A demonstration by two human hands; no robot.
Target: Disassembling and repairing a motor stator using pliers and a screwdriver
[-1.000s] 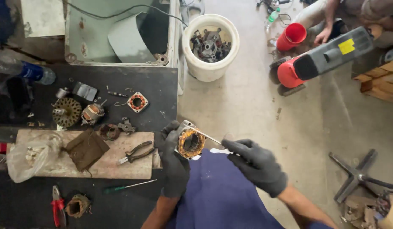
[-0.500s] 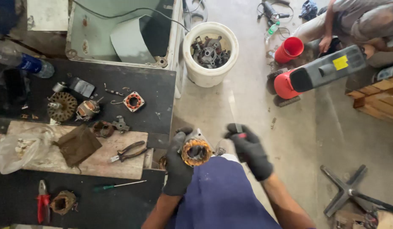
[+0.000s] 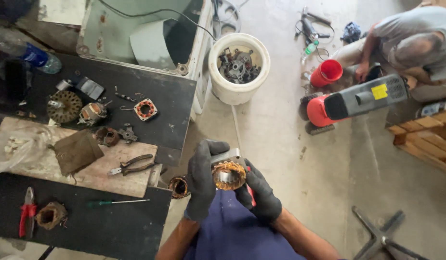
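Both gloved hands meet low in the view around a copper-wound motor stator (image 3: pixel 229 175): the left hand (image 3: pixel 202 179) wraps it from nine o'clock, the right hand (image 3: pixel 259 192) pinches it from four o'clock, gripping a red-handled tool (image 3: pixel 251 194)

Both hands wear dark gloves, and the forearms come up bare from the bottom edge. The left hand (image 3: pixel 201 180) stands upright, fingers (image 3: pixel 206 151) curled over at the top, thumb towards the right hand. The right hand (image 3: pixel 261 195) sits just beside it, slightly lower, fingers (image 3: pixel 254 180) bent inward, fingertips nearly meeting the left thumb.
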